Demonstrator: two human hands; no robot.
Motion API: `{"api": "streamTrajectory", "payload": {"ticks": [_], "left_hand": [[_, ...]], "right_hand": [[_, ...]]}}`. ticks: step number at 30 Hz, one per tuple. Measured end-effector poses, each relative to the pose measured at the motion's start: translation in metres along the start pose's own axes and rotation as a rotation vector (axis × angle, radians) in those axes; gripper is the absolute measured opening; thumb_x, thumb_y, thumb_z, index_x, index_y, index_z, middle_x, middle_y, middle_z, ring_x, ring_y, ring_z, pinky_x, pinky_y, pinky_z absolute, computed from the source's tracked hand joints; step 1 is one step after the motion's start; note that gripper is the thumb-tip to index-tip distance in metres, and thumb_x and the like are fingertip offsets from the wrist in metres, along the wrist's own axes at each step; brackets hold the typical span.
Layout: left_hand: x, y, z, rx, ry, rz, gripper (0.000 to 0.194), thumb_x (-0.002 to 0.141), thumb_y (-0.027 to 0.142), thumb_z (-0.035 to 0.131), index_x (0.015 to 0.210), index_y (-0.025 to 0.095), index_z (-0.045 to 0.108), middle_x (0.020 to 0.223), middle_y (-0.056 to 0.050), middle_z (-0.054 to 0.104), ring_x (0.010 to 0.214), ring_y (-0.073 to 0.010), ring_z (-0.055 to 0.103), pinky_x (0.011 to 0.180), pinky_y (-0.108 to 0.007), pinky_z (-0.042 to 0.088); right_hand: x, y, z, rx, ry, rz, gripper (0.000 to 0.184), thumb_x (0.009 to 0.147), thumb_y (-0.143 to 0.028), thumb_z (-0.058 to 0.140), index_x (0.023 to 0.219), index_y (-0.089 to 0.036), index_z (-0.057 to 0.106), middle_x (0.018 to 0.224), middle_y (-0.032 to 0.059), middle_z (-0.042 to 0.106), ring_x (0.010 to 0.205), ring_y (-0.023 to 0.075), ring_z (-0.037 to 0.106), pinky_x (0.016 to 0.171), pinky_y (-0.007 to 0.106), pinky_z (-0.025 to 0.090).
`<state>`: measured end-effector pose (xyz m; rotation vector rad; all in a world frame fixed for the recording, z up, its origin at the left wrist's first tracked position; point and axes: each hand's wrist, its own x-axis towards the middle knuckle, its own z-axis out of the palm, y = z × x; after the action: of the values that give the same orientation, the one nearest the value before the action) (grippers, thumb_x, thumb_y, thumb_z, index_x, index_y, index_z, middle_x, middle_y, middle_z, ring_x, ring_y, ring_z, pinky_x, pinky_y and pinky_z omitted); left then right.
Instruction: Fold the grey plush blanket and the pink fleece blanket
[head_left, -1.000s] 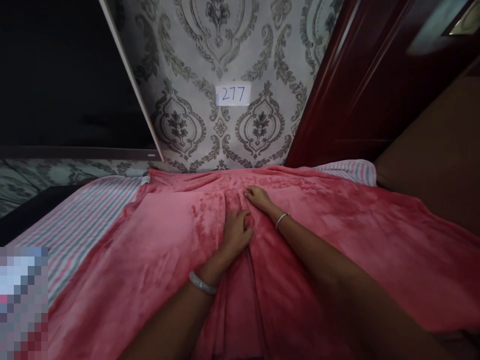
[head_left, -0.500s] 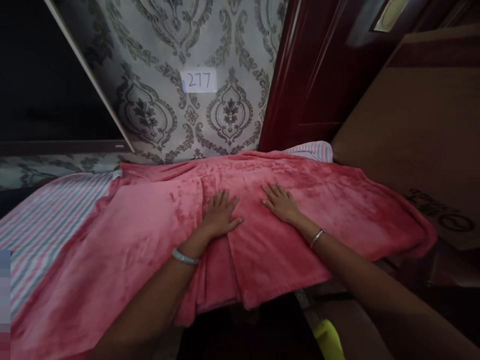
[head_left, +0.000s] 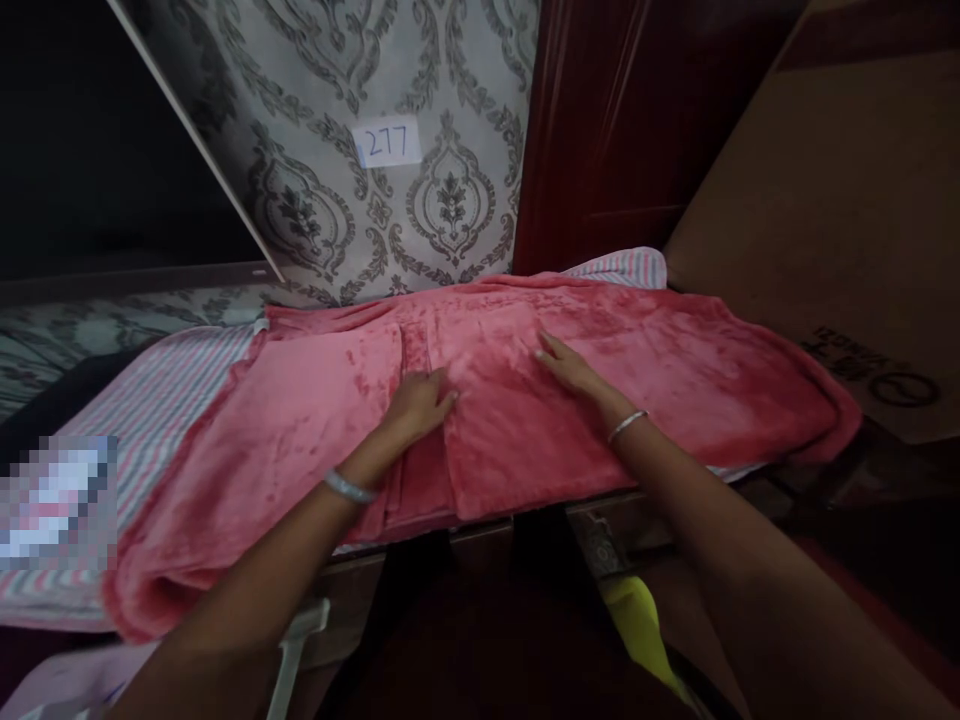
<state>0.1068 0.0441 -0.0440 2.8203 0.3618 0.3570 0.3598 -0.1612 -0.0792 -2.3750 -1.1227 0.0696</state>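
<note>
Both hands are pressing lightly on a pink blanket (head_left: 517,430) below the 277 card (head_left: 388,142).
L hand (head_left: 415,402) is resting by the folds below the card, thumb poking out, fingers loose; R hand (head_left: 570,368) is lying palm down, lower & to the card's right, fingers a bit apart. Neither is pinching, AFAICT. The fuzzy top is prob. needing flat palms & slow, soft strokes away from the folds, w/o tugging the layers under.

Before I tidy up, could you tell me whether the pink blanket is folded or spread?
Partly folded: the blanket lies wide, with layered folds near its middle.
</note>
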Motion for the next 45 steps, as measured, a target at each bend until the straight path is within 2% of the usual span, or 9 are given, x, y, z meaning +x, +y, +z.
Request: {"api": "streamTrajectory", "payload": {"ticks": [2, 5, 9, 12, 18, 28, 32, 38, 45], "left_hand": [[-0.026, 0.005, 0.004, -0.057, 0.016, -0.009, 0.050, 0.096, 0.046, 0.053, 0.136, 0.017, 0.062, 0.105, -0.014, 0.073, 0.104, -0.0312, 0.067, 0.096, -0.044, 0.052], [-0.052, 0.012, 0.019, -0.233, 0.020, -0.070, 0.061, 0.092, 0.046, 0.060, 0.146, 0.019, 0.055, 0.121, -0.014, 0.072, 0.112, -0.0319, 0.067, 0.098, -0.045, 0.053], [-0.053, 0.018, 0.041, -0.547, 0.128, -0.205, 0.070, 0.086, 0.037, 0.066, 0.151, 0.019, 0.047, 0.141, -0.012, 0.064, 0.127, -0.0288, 0.061, 0.106, -0.043, 0.051], [-0.051, 0.020, 0.044, -0.603, 0.154, -0.204, 0.066, 0.086, 0.028, 0.064, 0.149, 0.018, 0.049, 0.140, -0.012, 0.065, 0.126, -0.0262, 0.062, 0.108, -0.042, 0.050], [-0.063, 0.029, 0.036, -0.363, 0.083, -0.235, 0.063, 0.087, 0.020, 0.057, 0.149, 0.019, 0.049, 0.118, -0.012, 0.074, 0.098, -0.0276, 0.072, 0.094, -0.046, 0.057], [-0.067, 0.017, 0.040, -0.566, 0.061, -0.182, 0.067, 0.086, 0.029, 0.064, 0.150, 0.019, 0.047, 0.129, -0.012, 0.070, 0.115, -0.0267, 0.068, 0.100, -0.045, 0.055], [-0.074, 0.027, 0.038, -0.557, 0.097, -0.198, 0.074, 0.083, 0.037, 0.072, 0.150, 0.017, 0.048, 0.138, -0.015, 0.065, 0.123, -0.0302, 0.064, 0.105, -0.044, 0.052], [-0.082, 0.042, 0.033, -0.570, 0.090, -0.286, 0.078, 0.083, 0.025, 0.066, 0.156, 0.017, 0.039, 0.134, -0.013, 0.068, 0.125, -0.0293, 0.062, 0.109, -0.043, 0.048], [-0.080, 0.027, 0.048, -0.838, 0.170, -0.275, 0.093, 0.077, 0.037, 0.076, 0.158, 0.019, 0.035, 0.155, -0.015, 0.051, 0.142, -0.0316, 0.049, 0.119, -0.047, 0.039]], "right_hand": [[-0.015, 0.008, -0.002, 0.016, -0.027, 0.001, 0.064, 0.104, -0.045, 0.032, 0.160, -0.015, 0.037, 0.162, 0.0106, 0.042, 0.151, 0.0270, 0.036, 0.125, 0.046, 0.029], [-0.040, 0.006, 0.003, -0.048, -0.066, 0.006, 0.062, 0.104, -0.046, 0.035, 0.157, -0.016, 0.043, 0.165, 0.0124, 0.036, 0.154, 0.0306, 0.029, 0.124, 0.050, 0.029], [-0.062, -0.011, 0.016, -0.194, 0.030, 0.037, 0.061, 0.104, -0.051, 0.032, 0.158, -0.023, 0.041, 0.169, 0.0119, 0.026, 0.155, 0.0358, 0.023, 0.119, 0.063, 0.031], [-0.068, -0.019, 0.021, -0.240, 0.065, 0.001, 0.062, 0.105, -0.054, 0.028, 0.158, -0.024, 0.040, 0.169, 0.0127, 0.026, 0.155, 0.0359, 0.022, 0.117, 0.064, 0.030], [-0.070, -0.025, 0.019, -0.253, 0.058, 0.021, 0.062, 0.105, -0.053, 0.029, 0.159, -0.024, 0.040, 0.169, 0.0126, 0.026, 0.154, 0.0357, 0.025, 0.116, 0.060, 0.035], [-0.072, -0.029, 0.020, -0.282, 0.048, 0.035, 0.060, 0.105, -0.050, 0.032, 0.158, -0.023, 0.041, 0.168, 0.0132, 0.028, 0.155, 0.0337, 0.025, 0.116, 0.057, 0.035], [-0.072, -0.030, 0.020, -0.308, 0.033, 0.048, 0.060, 0.106, -0.051, 0.031, 0.158, -0.024, 0.041, 0.168, 0.0129, 0.029, 0.154, 0.0326, 0.027, 0.116, 0.056, 0.036], [-0.071, -0.035, 0.015, -0.352, -0.036, 0.076, 0.060, 0.106, -0.049, 0.029, 0.160, -0.025, 0.037, 0.170, 0.0115, 0.025, 0.155, 0.0321, 0.024, 0.117, 0.059, 0.035], [-0.035, -0.046, -0.002, -0.303, -0.048, 0.104, 0.058, 0.106, -0.048, 0.026, 0.158, -0.026, 0.040, 0.168, 0.0099, 0.029, 0.156, 0.0310, 0.024, 0.118, 0.063, 0.032]]}}
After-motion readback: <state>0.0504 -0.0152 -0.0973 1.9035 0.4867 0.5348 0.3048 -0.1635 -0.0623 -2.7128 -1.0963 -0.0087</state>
